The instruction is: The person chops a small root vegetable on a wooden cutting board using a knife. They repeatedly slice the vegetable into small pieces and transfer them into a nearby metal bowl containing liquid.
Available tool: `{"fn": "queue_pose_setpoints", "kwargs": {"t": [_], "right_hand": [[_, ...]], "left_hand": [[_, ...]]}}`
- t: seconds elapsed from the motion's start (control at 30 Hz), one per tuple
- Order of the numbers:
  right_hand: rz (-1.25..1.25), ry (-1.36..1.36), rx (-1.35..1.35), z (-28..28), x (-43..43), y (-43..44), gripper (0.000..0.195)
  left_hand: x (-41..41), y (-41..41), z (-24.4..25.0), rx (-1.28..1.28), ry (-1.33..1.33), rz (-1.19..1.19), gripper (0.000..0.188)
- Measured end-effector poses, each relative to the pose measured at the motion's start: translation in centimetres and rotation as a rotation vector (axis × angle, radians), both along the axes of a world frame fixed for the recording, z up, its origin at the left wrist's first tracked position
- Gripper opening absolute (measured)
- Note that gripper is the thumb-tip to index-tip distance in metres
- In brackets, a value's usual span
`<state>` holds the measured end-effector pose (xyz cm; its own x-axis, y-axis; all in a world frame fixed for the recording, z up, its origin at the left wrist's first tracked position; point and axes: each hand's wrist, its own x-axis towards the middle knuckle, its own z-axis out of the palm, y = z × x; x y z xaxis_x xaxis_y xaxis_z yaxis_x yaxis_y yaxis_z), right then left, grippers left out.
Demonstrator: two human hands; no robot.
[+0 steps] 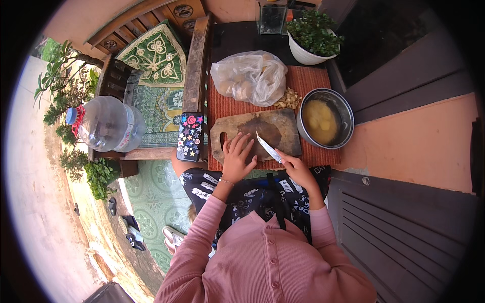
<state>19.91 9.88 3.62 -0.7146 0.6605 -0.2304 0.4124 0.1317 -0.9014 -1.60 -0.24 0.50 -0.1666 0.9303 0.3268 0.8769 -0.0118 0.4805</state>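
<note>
A worn wooden cutting board [261, 123] with a handle slot lies before me, a dark damp patch across its middle. My left hand [238, 157] rests on the board's left part with fingers spread, holding nothing. In my right hand [297, 170] is a kitchen knife [269, 148], its blade slanting up and left over the board. To the right stands a metal pot [345, 132] with peeled yellowish pieces in cloudy liquid. A knotted-looking clear plastic bag [250, 79] of round brown produce, possibly potatoes, sits behind the board. Beside the bag is a heap of peelings [288, 99].
An orange-red woven mat [314, 77] lies under these things. At the back stand a potted plant [314, 38] and a glass container [272, 19]. Leftward, a phone in a patterned case [190, 136] rests on the bench's armrest; a large plastic water bottle [110, 123] lies on the bench.
</note>
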Motion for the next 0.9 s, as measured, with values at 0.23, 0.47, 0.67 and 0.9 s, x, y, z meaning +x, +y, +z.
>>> {"fn": "queue_pose_setpoints", "kwargs": {"t": [0.23,0.47,0.67,0.9], "right_hand": [[-0.088,-0.055,-0.190,5.1,2.7,1.3,0.038],[-0.314,-0.017,-0.012,9.1,7.0,4.0,0.037],[-0.387,-0.237,0.251,10.4,8.9,6.2,0.035],[-0.297,-0.519,0.612,10.4,8.5,8.0,0.032]], "left_hand": [[-0.2,-1.8,-0.1,0.014,0.017,0.084,0.040],[0.0,-2.1,0.2,-0.008,0.127,0.087,0.042],[0.3,-1.9,0.2,-0.020,0.141,0.071,0.040],[0.5,-2.3,0.3,0.003,0.187,0.098,0.036]]}}
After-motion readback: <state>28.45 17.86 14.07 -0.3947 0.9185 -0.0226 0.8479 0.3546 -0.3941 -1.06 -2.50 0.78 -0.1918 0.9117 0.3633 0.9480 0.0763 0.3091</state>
